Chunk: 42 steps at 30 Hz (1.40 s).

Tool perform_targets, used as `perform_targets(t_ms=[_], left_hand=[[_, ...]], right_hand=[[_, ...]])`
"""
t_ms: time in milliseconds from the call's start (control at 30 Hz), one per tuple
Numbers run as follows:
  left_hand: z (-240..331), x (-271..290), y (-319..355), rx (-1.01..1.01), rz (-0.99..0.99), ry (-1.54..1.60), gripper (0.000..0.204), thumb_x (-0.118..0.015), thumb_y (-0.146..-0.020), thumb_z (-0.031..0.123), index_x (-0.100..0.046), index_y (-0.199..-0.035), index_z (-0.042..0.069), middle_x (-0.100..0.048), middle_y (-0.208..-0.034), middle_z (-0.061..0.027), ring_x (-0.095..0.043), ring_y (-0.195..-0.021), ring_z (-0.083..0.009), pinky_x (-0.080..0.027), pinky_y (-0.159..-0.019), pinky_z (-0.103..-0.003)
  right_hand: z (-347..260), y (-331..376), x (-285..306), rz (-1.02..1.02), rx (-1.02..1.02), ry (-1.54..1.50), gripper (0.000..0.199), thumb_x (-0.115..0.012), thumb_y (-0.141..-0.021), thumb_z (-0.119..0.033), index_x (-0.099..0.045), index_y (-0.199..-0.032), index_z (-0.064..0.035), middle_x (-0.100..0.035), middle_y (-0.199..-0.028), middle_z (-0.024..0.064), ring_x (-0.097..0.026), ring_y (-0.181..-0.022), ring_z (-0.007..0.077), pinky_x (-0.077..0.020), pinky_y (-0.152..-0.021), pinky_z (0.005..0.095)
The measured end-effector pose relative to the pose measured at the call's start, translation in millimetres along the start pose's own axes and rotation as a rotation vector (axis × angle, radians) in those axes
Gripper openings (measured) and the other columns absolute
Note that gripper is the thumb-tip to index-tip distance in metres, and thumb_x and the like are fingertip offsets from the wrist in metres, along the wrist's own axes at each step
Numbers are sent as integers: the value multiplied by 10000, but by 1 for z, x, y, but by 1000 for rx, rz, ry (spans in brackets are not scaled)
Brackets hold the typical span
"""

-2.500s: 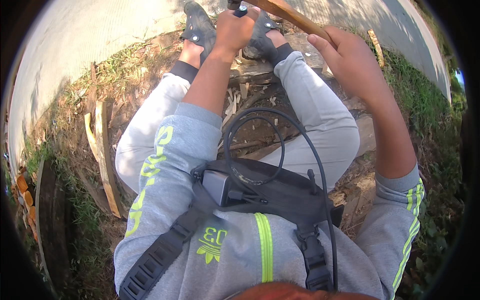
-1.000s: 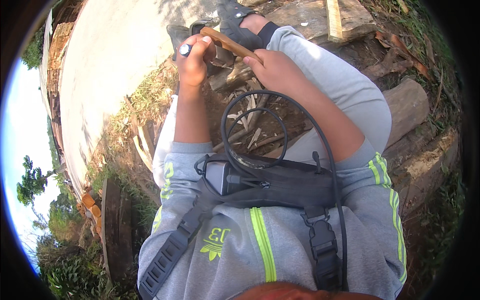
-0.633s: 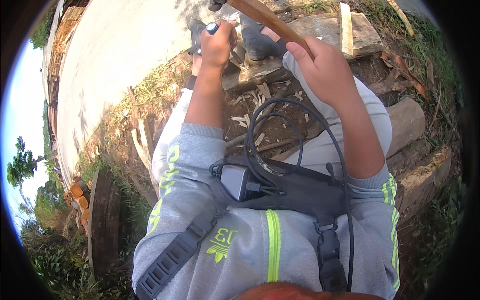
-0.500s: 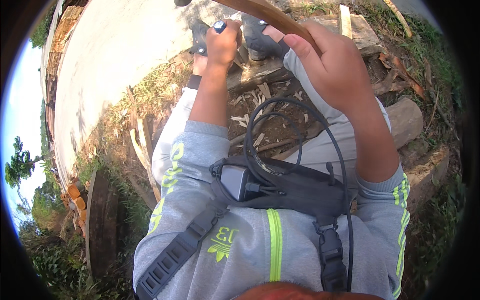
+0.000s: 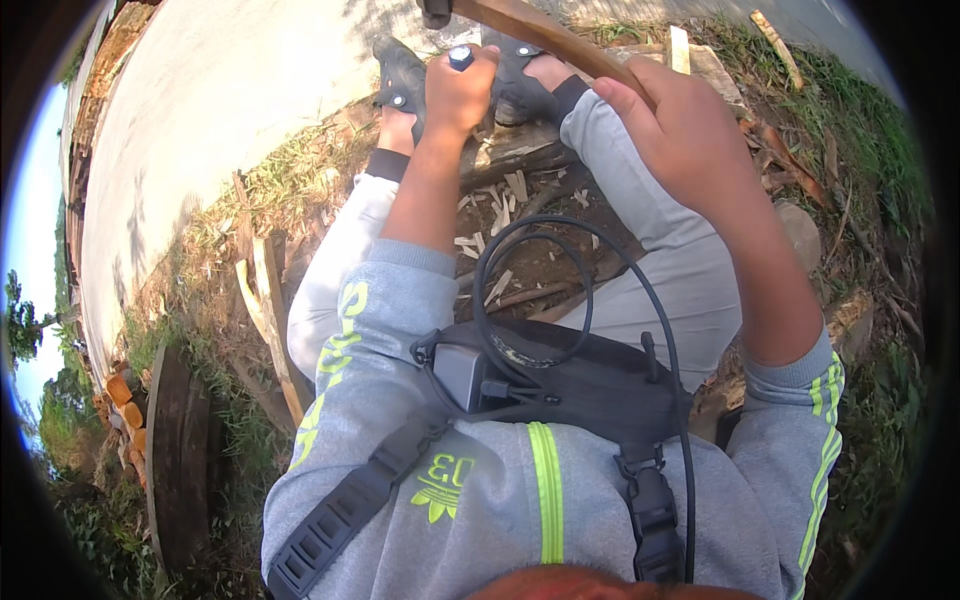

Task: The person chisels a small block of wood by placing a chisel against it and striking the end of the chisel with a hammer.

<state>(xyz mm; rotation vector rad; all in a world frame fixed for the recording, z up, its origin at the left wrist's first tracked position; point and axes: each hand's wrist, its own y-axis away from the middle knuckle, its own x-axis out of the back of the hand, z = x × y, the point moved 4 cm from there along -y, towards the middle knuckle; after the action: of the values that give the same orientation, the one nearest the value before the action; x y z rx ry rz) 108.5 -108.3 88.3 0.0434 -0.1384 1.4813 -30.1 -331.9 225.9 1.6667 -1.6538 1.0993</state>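
Note:
My left hand [image 5: 458, 95] is closed in a fist around an upright chisel. The round, blue-rimmed butt of the chisel [image 5: 461, 57] sticks out above the fist; its lower part is mostly hidden. Below the fist lies a split piece of wood [image 5: 515, 152], between and beside my feet. In my right hand [image 5: 690, 130] is the wooden handle of a hammer [image 5: 560, 38]. The dark hammer head [image 5: 436, 12], partly cut off by the top edge, hangs just beyond the chisel's butt, apart from it in the picture.
Pale wood chips [image 5: 500, 212] litter the soil between my legs. Dark shoes [image 5: 400, 80] flank the work. A looped black cable [image 5: 590, 290] rises from my chest pouch [image 5: 600, 385]. Split sticks [image 5: 268, 300] lie left, and a stack of cut logs [image 5: 125, 400] farther left.
The hammer head has come to the right, nearer the chisel's butt, and more of it shows. Both grips stay the same. The whole view has shifted slightly.

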Motion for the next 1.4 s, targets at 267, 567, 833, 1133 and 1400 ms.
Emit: perform_targets(t_ms=[267,567,833,1133,1400], left_hand=[[-5,-1,5,9,-26,-2,368,-709,-916,230,-569,-630,44,-498,-581,64,-417,-566,-62,-355,-529,-313],[4,-7,10,-34,-33,-101,278,-712,-918,277,-741,-855,8,-667,-676,-21,-601,-652,-121,-490,-638,-335],[5,-4,1,11,-41,-13,325,-703,-918,230,-616,-681,25,-550,-601,41,-453,-584,-66,-387,-552,-313],[7,-6,5,15,-57,-10,289,-709,-903,261,-712,-796,-7,-626,-656,-3,-550,-650,-95,-467,-628,-317],[3,-10,12,6,-23,-2,327,-714,-898,247,-612,-681,25,-543,-607,45,-466,-598,-69,-402,-563,-320]], right_hand=[[18,3,-17,46,-63,-34,408,-575,-1070,-427,-682,-1044,-34,-671,-758,176,-669,-725,381,-508,-671,454],[-3,4,-16,14,-61,-85,421,-577,-1064,-452,-653,-977,-48,-685,-786,173,-660,-750,414,-501,-675,490],[11,17,-13,100,-160,-196,444,-575,-1071,-456,-664,-1002,-27,-669,-749,163,-658,-694,377,-500,-651,460],[3,20,-4,50,-109,-72,458,-567,-1059,-496,-647,-1008,-47,-681,-775,181,-672,-747,427,-512,-672,518],[5,21,-6,68,-139,-210,435,-579,-1060,-460,-654,-1071,-31,-678,-766,193,-675,-736,412,-501,-666,507]])
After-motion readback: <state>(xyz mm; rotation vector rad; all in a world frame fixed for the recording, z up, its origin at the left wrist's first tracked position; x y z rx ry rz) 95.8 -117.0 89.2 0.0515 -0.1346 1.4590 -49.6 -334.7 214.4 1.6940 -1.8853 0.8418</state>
